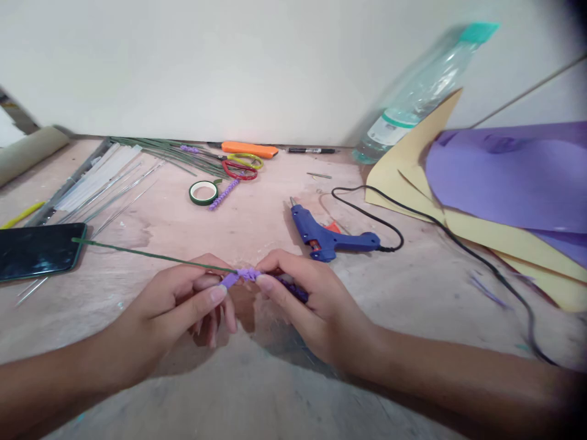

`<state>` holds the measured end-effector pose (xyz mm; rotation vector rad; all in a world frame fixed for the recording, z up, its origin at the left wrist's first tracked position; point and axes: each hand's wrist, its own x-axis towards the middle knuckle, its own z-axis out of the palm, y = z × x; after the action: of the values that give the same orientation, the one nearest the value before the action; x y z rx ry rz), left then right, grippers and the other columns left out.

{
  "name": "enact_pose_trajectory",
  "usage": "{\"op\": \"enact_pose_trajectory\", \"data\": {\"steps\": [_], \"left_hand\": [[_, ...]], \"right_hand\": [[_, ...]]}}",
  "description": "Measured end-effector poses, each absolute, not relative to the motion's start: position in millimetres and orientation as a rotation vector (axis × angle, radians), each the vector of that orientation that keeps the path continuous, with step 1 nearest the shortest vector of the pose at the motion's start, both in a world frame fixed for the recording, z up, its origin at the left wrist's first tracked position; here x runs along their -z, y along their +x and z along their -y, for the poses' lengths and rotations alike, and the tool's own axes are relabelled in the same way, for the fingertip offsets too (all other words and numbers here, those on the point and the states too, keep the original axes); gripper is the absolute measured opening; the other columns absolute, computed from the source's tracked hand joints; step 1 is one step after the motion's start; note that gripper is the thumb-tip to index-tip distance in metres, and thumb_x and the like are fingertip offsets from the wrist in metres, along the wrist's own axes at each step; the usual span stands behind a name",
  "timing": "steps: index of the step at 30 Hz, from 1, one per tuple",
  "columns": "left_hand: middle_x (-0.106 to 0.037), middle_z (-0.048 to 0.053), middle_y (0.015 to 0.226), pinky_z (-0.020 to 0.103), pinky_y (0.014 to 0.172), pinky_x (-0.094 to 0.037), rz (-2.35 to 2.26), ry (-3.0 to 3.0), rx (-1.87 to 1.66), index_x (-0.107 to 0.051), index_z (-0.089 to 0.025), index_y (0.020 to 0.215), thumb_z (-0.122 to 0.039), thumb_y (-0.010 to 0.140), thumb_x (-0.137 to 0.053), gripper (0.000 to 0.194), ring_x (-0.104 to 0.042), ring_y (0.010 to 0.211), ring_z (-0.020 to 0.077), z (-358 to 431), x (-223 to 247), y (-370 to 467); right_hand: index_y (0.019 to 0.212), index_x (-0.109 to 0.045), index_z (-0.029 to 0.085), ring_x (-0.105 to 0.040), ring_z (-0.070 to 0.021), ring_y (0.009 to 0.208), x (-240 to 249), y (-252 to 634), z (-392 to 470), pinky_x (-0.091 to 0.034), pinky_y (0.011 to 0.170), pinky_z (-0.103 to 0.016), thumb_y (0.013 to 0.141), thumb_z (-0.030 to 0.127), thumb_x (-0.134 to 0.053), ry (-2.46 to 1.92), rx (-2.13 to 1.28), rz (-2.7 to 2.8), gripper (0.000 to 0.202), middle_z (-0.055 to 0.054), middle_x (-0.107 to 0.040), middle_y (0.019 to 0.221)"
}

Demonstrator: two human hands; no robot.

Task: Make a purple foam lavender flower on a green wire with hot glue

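Between my hands is a thin green stem [151,252] whose right end is wrapped in a frilled purple paper strip [248,275]. My left hand [183,302] pinches the loose flat end of the purple strip between thumb and fingers. My right hand [305,293] is closed around the wrapped part of the stem, thumb on top; more purple frill shows dimly under its fingers. The bare stem runs left from the wrapping, over my left hand, to above a phone [43,250]. Just beyond my right hand lies a blue glue gun [325,235].
Behind are green tape [203,193], a finished-looking purple frilled piece [224,194], scissors [241,169], an orange cutter [250,149] and a pen [312,150]. Green stems and white sticks [98,177] lie left. A bottle [403,116], purple paper [509,177] and a black cord [486,260] are right.
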<state>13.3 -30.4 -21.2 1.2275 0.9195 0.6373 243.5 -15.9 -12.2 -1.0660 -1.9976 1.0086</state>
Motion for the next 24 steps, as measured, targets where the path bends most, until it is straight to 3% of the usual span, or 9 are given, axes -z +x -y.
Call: {"op": "enact_pose_trajectory", "data": {"steps": [6, 15, 19, 24], "left_hand": [[-0.073, 0.003, 0.074, 0.018, 0.057, -0.048, -0.897, 1.222, -0.644, -0.076, -0.017, 0.085, -0.046, 0.101, -0.062, 0.035, -0.063, 0.061, 0.0103, 30, 24, 12], [-0.073, 0.001, 0.076, 0.017, 0.059, -0.049, -0.89, 1.189, -0.673, -0.071, -0.017, 0.083, -0.035, 0.098, -0.066, 0.024, -0.061, 0.061, 0.0088, 33, 10, 15], [-0.072, 0.001, 0.065, 0.016, 0.051, -0.046, -0.988, 1.233, -0.703, -0.066, -0.017, 0.077, -0.044, 0.096, -0.067, 0.033, -0.058, 0.052, 0.0084, 35, 10, 17], [-0.07, 0.001, 0.053, 0.014, 0.04, -0.042, -1.152, 1.323, -0.74, -0.061, -0.018, 0.066, -0.04, 0.092, -0.065, 0.035, -0.053, 0.039, 0.0078, 36, 9, 23]], "right_hand": [[0.087, -0.058, 0.02, -0.057, -0.0144, 0.065, 11, 243, 18, -0.041, 0.06, -0.026, 0.102, 0.024, -0.056, -1.063, -1.027, 1.964, 0.016, 0.004, -0.055, 0.061], [0.085, -0.063, 0.019, -0.06, -0.0115, 0.07, 14, 239, 21, -0.046, 0.068, -0.024, 0.098, 0.014, -0.06, -0.918, -0.896, 2.054, 0.015, 0.001, -0.066, 0.077], [0.089, -0.064, 0.019, -0.058, -0.0103, 0.067, 15, 237, 24, -0.043, 0.064, -0.023, 0.096, 0.01, -0.06, -0.868, -0.81, 2.106, 0.012, 0.003, -0.063, 0.075], [0.09, -0.063, 0.017, -0.056, -0.0097, 0.069, 18, 235, 26, -0.04, 0.062, -0.022, 0.096, 0.01, -0.06, -0.858, -0.67, 2.138, 0.01, 0.002, -0.061, 0.078]]}}
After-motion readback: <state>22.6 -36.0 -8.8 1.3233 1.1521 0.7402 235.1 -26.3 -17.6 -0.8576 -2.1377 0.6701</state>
